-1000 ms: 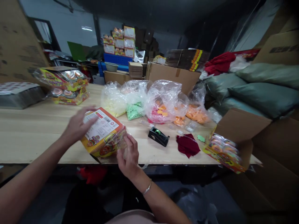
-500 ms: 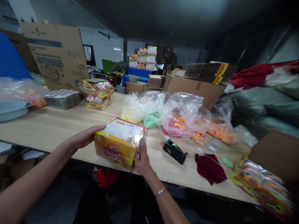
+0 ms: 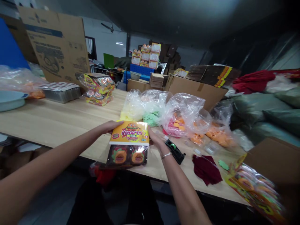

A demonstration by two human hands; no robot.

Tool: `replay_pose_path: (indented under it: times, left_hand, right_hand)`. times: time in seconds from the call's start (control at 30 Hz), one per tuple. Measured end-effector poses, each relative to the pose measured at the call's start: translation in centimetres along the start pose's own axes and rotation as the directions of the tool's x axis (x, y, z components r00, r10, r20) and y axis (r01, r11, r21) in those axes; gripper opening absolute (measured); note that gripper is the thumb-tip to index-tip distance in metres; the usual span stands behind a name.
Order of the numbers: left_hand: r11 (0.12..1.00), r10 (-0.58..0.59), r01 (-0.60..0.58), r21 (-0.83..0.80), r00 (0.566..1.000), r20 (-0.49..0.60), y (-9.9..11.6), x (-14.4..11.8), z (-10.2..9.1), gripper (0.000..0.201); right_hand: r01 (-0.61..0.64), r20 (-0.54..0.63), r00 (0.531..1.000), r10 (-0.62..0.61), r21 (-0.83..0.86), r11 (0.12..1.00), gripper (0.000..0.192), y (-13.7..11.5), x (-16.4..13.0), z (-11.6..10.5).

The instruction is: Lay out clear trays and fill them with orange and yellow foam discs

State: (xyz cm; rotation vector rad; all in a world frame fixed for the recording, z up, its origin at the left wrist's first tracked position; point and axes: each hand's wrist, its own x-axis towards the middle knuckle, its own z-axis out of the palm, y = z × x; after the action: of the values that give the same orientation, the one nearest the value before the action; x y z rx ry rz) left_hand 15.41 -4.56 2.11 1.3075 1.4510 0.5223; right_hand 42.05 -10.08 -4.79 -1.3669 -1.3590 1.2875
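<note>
A wrapped candy box [image 3: 128, 132] with a burger cartoon on its yellow panel is at the table's front edge. Round orange and green burger-like pieces show in its dark lower half. My left hand [image 3: 112, 126] grips the box's upper left corner. On the right side, my right hand [image 3: 153, 136] holds it, its fingers mostly hidden behind the box. A black tape dispenser [image 3: 175, 152] lies just right of my right wrist. Farther right are a dark red cloth [image 3: 206, 169] and a green leaf-shaped piece [image 3: 223, 164].
Clear bags of yellow, green [image 3: 152, 118], pink and orange pieces [image 3: 219, 136] line the table's far side. Two stacked candy boxes [image 3: 98, 97] stand back left, near a stack of clear trays [image 3: 61, 95] and a basin [image 3: 11, 101]. An open display box [image 3: 255, 190] is at right.
The box has been turned in my hands: its white label top has given way to the cartoon panel and the dark part with round pieces. My right hand has moved up and right.
</note>
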Motion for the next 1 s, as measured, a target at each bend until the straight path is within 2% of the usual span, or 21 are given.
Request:
replay_pose_path:
  times: [0.1, 0.17, 0.23, 0.3, 0.33, 0.37, 0.4, 0.47, 0.5, 0.53, 0.6, 0.7, 0.77, 0.87, 0.93, 1.0]
  left_hand:
    - [0.999, -0.016, 0.015, -0.036, 0.999, -0.033, -3.1, 1.5, 0.9, 0.066]
    - [0.999, -0.022, 0.019, -0.049, 0.998, -0.062, -5.0, 1.9, 0.3, 0.068]
    - [0.998, -0.021, 0.015, -0.057, 0.993, -0.12, -6.5, 2.0, -0.8, 0.07]
    - [0.996, 0.004, -0.023, -0.082, 0.975, -0.222, -7.7, 1.8, -1.7, 0.073]
    - [0.993, 0.031, -0.062, -0.102, 0.961, -0.275, -8.1, 1.7, -1.8, 0.075]
    - [0.986, 0.066, -0.11, -0.125, 0.946, -0.317, -8.5, 1.6, -1.6, 0.075]
    - [0.976, 0.104, -0.161, -0.147, 0.936, -0.338, -8.8, 1.5, -1.3, 0.075]
    - [0.95, 0.183, -0.248, -0.191, 0.935, -0.303, -9.3, 1.3, -0.1, 0.072]
    - [0.937, 0.217, -0.277, -0.212, 0.939, -0.267, -9.5, 1.1, 0.6, 0.07]
    - [0.928, 0.242, -0.295, -0.228, 0.942, -0.234, -9.9, 1.0, 1.1, 0.066]
    - [0.921, 0.256, -0.301, -0.246, 0.946, -0.2, -10.8, 0.5, 1.6, 0.059]
    - [0.934, 0.188, -0.247, -0.257, 0.954, -0.233, -13.0, -0.4, 1.1, 0.053]
    - [0.942, 0.12, -0.201, -0.269, 0.95, -0.29, -14.4, -0.9, 0.3, 0.054]
    - [0.941, 0.061, -0.181, -0.286, 0.922, -0.383, -15.5, -1.1, -0.6, 0.062]
    - [0.931, 0.063, -0.201, -0.305, 0.911, -0.408, -15.3, -0.8, -0.7, 0.069]
    - [0.911, 0.102, -0.245, -0.331, 0.913, -0.396, -14.5, -0.3, -0.2, 0.075]
  right_hand:
    - [-0.123, 0.014, 0.992, 0.123, -0.004, 0.992, 0.082, 1.8, -0.5, 0.8]
    - [-0.13, -0.009, 0.991, 0.13, 0.005, 0.991, 0.079, 2.4, -1.0, 1.0]
    - [-0.086, -0.14, 0.987, 0.081, -0.028, 0.996, 0.075, 2.7, -1.6, 0.9]
    - [0.011, -0.333, 0.942, -0.044, -0.102, 0.995, 0.073, 3.0, -2.4, 1.0]
    - [0.065, -0.378, 0.92, -0.107, -0.121, 0.99, 0.073, 3.1, -2.9, 1.2]
    - [0.12, -0.366, 0.919, -0.15, -0.104, 0.987, 0.072, 3.3, -3.4, 1.4]
    - [0.165, -0.305, 0.937, -0.172, -0.048, 0.985, 0.07, 3.6, -4.0, 1.7]
    - [0.182, -0.149, 0.975, -0.165, 0.115, 0.976, 0.063, 4.2, -5.1, 2.3]
    - [0.157, -0.123, 0.983, -0.136, 0.179, 0.971, 0.063, 4.6, -5.7, 2.5]
    - [0.125, -0.147, 0.985, -0.095, 0.216, 0.968, 0.065, 5.1, -6.3, 2.6]
    - [0.079, -0.282, 0.959, -0.016, 0.213, 0.974, 0.073, 6.2, -7.6, 2.5]
    - [0.082, -0.43, 0.903, -0.012, 0.146, 0.986, 0.078, 8.4, -9.2, 2.0]
    - [0.102, -0.447, 0.894, -0.028, 0.143, 0.984, 0.081, 9.8, -9.8, 1.7]
    - [0.093, -0.414, 0.91, 0.003, 0.212, 0.973, 0.095, 11.0, -9.6, 2.3]
    - [0.113, -0.378, 0.926, -0.007, 0.259, 0.959, 0.1, 10.7, -8.9, 3.4]
    - [0.166, -0.355, 0.933, -0.051, 0.301, 0.939, 0.094, 9.6, -8.1, 4.8]
